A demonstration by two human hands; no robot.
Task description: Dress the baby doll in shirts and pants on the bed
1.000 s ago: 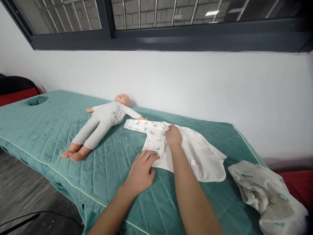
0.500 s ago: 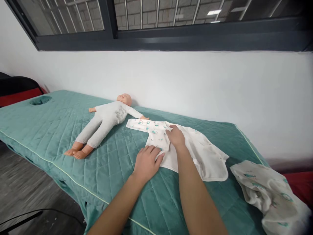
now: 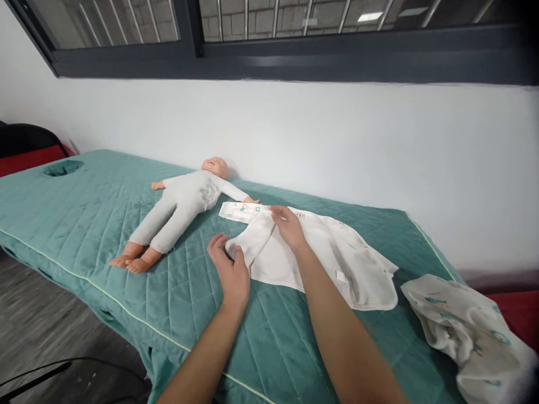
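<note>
A white baby shirt (image 3: 278,258) with a small green and red print lies spread on the green quilted bed cover, its front opened and the plain inner side showing. My left hand (image 3: 231,272) is curled round the edge of the turned-back front flap, thumb on the near side. At the neckline, my right hand (image 3: 289,227) has its fingers closed on the cloth; the fingertips are partly hidden. Left of the shirt, a baby doll (image 3: 187,196) in a white cloth body lies on its back, one hand close to the printed sleeve.
A crumpled printed cloth (image 3: 467,331) lies at the right end of the bed (image 3: 177,303). The bed has a round hole (image 3: 63,168) at its far left. Behind run a white wall (image 3: 295,134) and a dark window frame (image 3: 337,59). A black cable (image 3: 92,359) is at lower left.
My left hand has moved left and up, turning the shirt's front flap over to the left so its plain inside shows. My right hand has shifted slightly left along the neckline.
</note>
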